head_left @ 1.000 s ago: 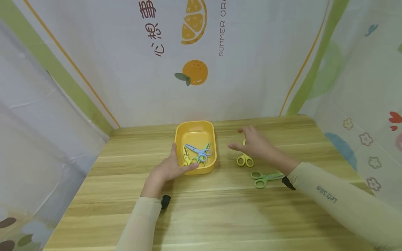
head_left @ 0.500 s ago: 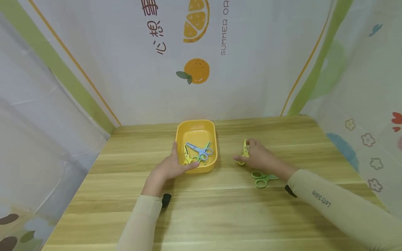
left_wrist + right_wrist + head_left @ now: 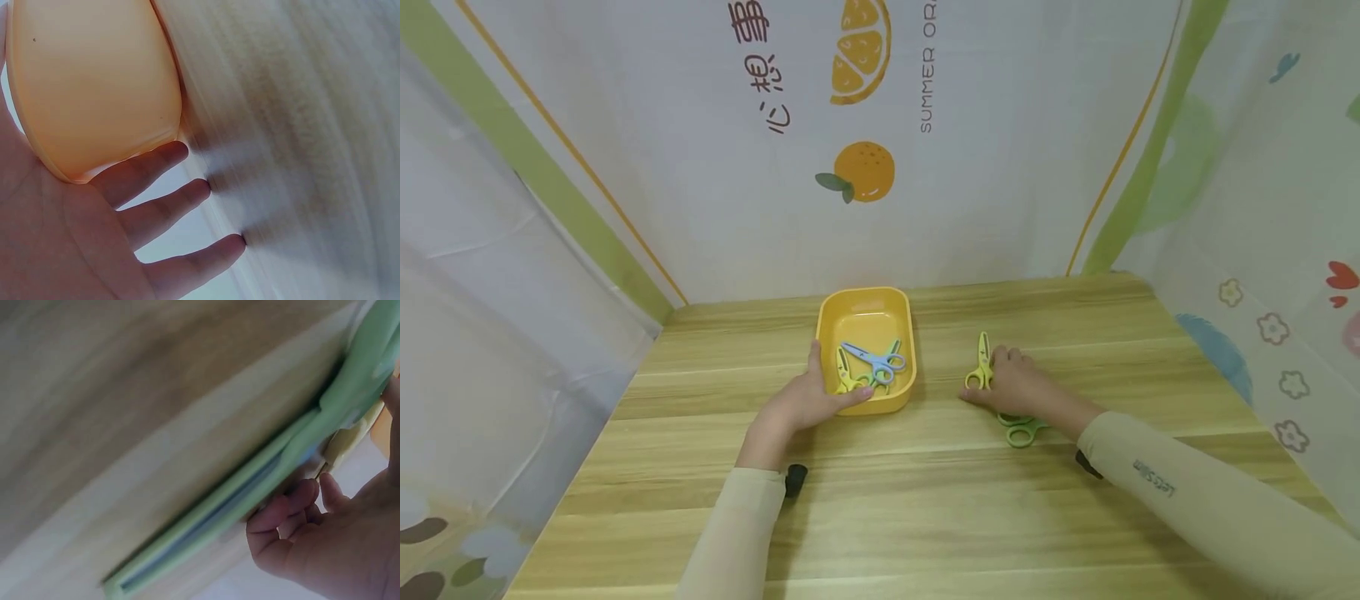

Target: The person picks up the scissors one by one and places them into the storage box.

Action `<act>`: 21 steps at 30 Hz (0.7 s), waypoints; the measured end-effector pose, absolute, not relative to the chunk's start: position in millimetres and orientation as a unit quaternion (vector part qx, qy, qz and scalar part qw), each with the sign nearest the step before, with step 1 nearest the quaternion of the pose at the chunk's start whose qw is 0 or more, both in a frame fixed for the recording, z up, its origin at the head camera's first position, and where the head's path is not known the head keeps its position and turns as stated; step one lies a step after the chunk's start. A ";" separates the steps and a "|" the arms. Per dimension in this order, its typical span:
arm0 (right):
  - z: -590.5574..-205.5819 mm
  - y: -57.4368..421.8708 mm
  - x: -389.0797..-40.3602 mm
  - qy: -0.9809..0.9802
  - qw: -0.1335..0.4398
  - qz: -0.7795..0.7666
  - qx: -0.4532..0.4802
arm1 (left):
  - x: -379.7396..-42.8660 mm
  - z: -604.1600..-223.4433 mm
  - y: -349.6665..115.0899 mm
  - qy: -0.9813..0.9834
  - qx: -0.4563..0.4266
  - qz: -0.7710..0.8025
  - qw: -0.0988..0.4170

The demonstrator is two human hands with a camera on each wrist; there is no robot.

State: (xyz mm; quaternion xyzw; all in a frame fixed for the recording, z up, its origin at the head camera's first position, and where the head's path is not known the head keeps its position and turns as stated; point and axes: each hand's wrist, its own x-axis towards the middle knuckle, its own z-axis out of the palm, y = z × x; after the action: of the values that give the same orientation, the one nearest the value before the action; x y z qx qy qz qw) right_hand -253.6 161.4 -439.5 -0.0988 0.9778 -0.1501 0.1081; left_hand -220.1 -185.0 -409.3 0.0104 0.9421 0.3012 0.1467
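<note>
In the head view my left hand point(image 3: 801, 404) grips the near left corner of a yellow plastic bin point(image 3: 891, 405), thumb over the rim and fingers along the outside. The left wrist view shows the fingers under the bin's wall point(image 3: 100, 81). Inside the bin lie blue scissors point(image 3: 868, 357), yellow scissors point(image 3: 844, 367) and partly hidden green ones. My right hand point(image 3: 1018, 385) holds another pair of yellow scissors point(image 3: 983, 350) by the handles, blades pointing away; its fingers hide one loop. Beneath the hand lie green scissors point(image 3: 1033, 427), partly covered; the right wrist view shows their long blades.
The wooden table point(image 3: 887, 517) extends around both hands. A white printed cloth point(image 3: 1000, 167) hangs behind its far edge, with more cloth on both sides. Black wrist cameras stick out under both forearms.
My right hand has come down from above the yellow scissors, then shifted from beside their blades towards the handles, its fingers curling in. The left hand and the bin stay in place.
</note>
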 end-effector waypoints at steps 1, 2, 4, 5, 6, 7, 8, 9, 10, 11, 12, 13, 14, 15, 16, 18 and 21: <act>-440.2 160.9 -253.9 0.979 0.108 -0.144 -0.097 | -220.1 -409.4 -185.0 0.942 0.011 0.300 0.147; -440.8 160.4 -254.5 0.980 0.108 -0.140 -0.096 | -220.0 -409.4 -185.1 0.943 0.011 0.299 0.147; -441.8 159.9 -255.5 0.980 0.108 -0.136 -0.095 | -219.7 -409.6 -185.3 0.943 0.011 0.299 0.147; -442.3 159.8 -255.8 0.981 0.107 -0.134 -0.095 | -219.7 -409.7 -185.3 0.943 0.011 0.298 0.147; -443.1 159.7 -256.3 0.981 0.107 -0.133 -0.095 | -219.8 -409.9 -185.4 0.943 0.010 0.298 0.146; -443.5 159.5 -256.9 0.981 0.108 -0.130 -0.096 | -219.6 -410.4 -185.7 0.943 0.011 0.298 0.145; -444.0 159.4 -257.4 0.981 0.109 -0.130 -0.096 | -219.5 -410.8 -185.9 0.943 0.011 0.299 0.143; -444.4 159.5 -257.9 0.981 0.109 -0.129 -0.097 | -219.6 -411.1 -186.2 0.943 0.013 0.301 0.141; -444.6 159.8 -258.4 0.981 0.110 -0.129 -0.097 | -219.5 -411.3 -186.4 0.943 0.014 0.302 0.140; -444.4 160.4 -258.8 0.980 0.111 -0.130 -0.098 | -219.6 -411.2 -186.3 0.943 0.016 0.303 0.138; -444.6 161.0 -259.5 0.980 0.112 -0.131 -0.098 | -219.5 -411.1 -186.0 0.942 0.018 0.304 0.138; -444.3 162.1 -260.2 0.979 0.114 -0.134 -0.098 | -219.6 -410.2 -185.5 0.942 0.019 0.304 0.137; -444.1 163.1 -261.0 0.979 0.115 -0.137 -0.100 | -219.8 -409.6 -185.0 0.942 0.019 0.304 0.138; -443.5 164.2 -261.5 0.978 0.117 -0.141 -0.102 | -219.9 -409.1 -184.8 0.942 0.021 0.304 0.138; -442.6 165.1 -261.9 0.976 0.119 -0.146 -0.104 | -219.9 -408.9 -184.6 0.943 0.019 0.301 0.140; -441.8 166.4 -262.8 0.973 0.125 -0.157 -0.110 | -219.9 -409.1 -184.7 0.943 0.016 0.301 0.140; -439.5 167.1 -263.1 0.968 0.133 -0.178 -0.117 | -219.5 -410.5 -185.9 0.942 0.018 0.304 0.139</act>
State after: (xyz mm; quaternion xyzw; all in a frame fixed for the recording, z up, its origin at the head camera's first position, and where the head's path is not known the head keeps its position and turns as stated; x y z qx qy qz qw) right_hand -263.1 167.1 -439.5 -0.1173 0.9679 -0.1779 0.1330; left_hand -219.5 -185.9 -410.5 0.0177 0.9424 0.3037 0.1391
